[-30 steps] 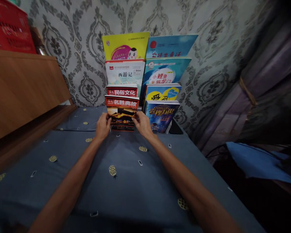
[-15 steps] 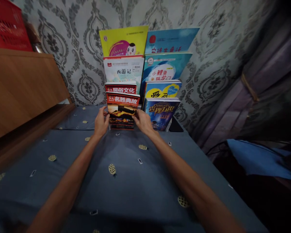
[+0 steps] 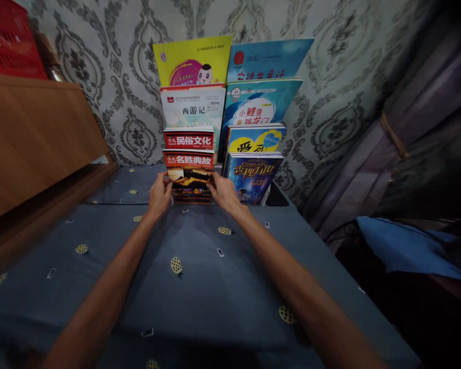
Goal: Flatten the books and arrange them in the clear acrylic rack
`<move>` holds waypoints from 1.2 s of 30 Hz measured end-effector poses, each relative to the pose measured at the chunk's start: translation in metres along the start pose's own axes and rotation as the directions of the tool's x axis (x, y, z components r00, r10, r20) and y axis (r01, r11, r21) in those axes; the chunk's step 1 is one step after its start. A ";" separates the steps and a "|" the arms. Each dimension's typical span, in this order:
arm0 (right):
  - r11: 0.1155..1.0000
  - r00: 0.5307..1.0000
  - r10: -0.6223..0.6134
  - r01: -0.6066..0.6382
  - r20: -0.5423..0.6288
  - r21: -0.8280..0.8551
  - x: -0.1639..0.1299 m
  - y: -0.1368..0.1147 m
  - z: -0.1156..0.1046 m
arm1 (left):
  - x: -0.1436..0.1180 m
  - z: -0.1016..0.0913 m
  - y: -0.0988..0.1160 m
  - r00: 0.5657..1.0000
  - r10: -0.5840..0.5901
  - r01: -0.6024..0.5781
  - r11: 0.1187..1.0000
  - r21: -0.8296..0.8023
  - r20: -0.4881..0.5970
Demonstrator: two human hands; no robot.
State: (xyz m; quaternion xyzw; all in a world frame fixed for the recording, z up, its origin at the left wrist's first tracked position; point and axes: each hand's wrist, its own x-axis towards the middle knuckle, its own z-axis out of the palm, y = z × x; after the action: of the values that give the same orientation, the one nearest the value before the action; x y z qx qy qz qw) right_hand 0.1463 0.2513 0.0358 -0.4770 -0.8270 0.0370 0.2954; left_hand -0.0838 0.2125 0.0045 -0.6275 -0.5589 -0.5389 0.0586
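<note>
Your two forearms enter from the lower edge of the frame and converge toward its centre over the blue-grey bed cover [image 3: 200, 292], which carries small yellow and white motifs. Your left hand [image 3: 159, 195] closes on the left edge of the front red book [image 3: 189, 177]; your right hand [image 3: 223, 192] closes on its right edge. Each grip is curled around a side edge, thumb toward the cover, so the book is held between the two hands, which are equally near it. The book stands upright at centre frame with its lower edge at or just above the bed cover; contact there cannot be confirmed. Its long axis runs vertically and its cover faces you, directly ahead of both grips. Count the books: eight in all, arranged in two stepped columns of four against the patterned wall [image 3: 330, 102]. The left column rises from the held book to a second red book [image 3: 188, 138], a white book [image 3: 193, 107] and a yellow book [image 3: 192, 60]. The right column rises from a dark blue book [image 3: 252, 177] just beside your right hand, through three further blue-toned books to the top. A wooden headboard [image 3: 34, 138] occupies the left of the frame, with a red crate [image 3: 7, 43] at upper left. A dark curtain [image 3: 418, 133] fills the right.
</note>
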 end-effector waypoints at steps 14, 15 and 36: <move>0.981 0.984 0.157 -0.145 0.088 -0.125 -0.010 -0.020 -0.012 | 0.002 -0.007 0.018 0.990 0.124 -0.111 0.981 0.157 -0.072; 0.980 0.983 0.161 -0.148 0.093 -0.130 -0.010 -0.021 -0.013 | 0.007 -0.010 0.027 0.979 0.184 -0.164 0.967 0.195 -0.091; 0.980 0.979 0.046 -0.005 -0.200 0.200 -0.003 -0.014 0.005 | 0.035 -0.008 0.056 0.942 0.308 -0.331 0.918 0.219 0.134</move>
State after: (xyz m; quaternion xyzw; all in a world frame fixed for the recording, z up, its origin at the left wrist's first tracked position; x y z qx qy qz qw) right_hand 0.1335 0.2423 0.0352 -0.4571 -0.7784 0.0742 0.4238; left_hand -0.0534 0.2085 0.0631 -0.7239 -0.5118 -0.4201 0.1938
